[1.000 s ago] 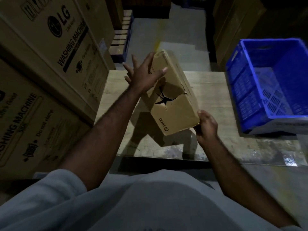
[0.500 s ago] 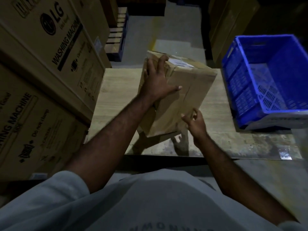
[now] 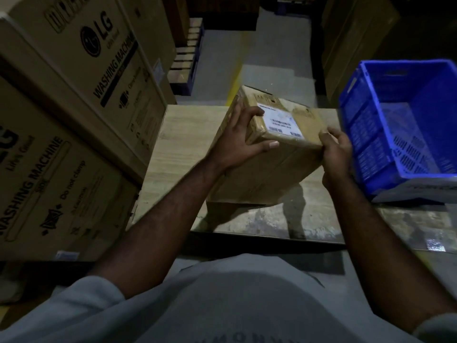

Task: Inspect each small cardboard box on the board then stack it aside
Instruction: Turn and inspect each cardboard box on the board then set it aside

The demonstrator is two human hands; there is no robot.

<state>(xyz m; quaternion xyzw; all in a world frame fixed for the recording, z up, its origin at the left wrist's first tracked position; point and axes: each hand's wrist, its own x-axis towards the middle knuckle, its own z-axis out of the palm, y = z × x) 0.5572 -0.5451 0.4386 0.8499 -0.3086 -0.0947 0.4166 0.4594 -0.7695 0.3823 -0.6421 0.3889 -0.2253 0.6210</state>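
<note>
Over the board (image 3: pixel 183 134), near its middle, the box (image 3: pixel 259 179) is held between both hands, tilted so that its top face leans toward the camera. That face carries a white label (image 3: pixel 282 122) with blurred print. Whether the box's lower edge rests on the board or hangs just above it cannot be told; a dark shadow lies on the board beside and below it.

The left hand (image 3: pixel 242 142) grips the box's upper left edge. Its fingers (image 3: pixel 252 112) are curled together over the top face just left of the label, and the thumb lies stretched along the near edge of that face, pressing the side below. The wrist is bent slightly and the bare forearm runs up from the lower left.

The right hand (image 3: pixel 336 154) clamps the near right corner. Its fingers (image 3: pixel 331 137) are bent close together round the top edge, the palm against the right side. That forearm rises from the lower right, nearly straight.

A blue crate (image 3: pixel 366 134) stands on the board just right of the right hand. Large washing-machine cartons (image 3: pixel 74 95) are stacked along the board's left side. A grey shirt (image 3: pixel 235 305) fills the bottom of the view.
</note>
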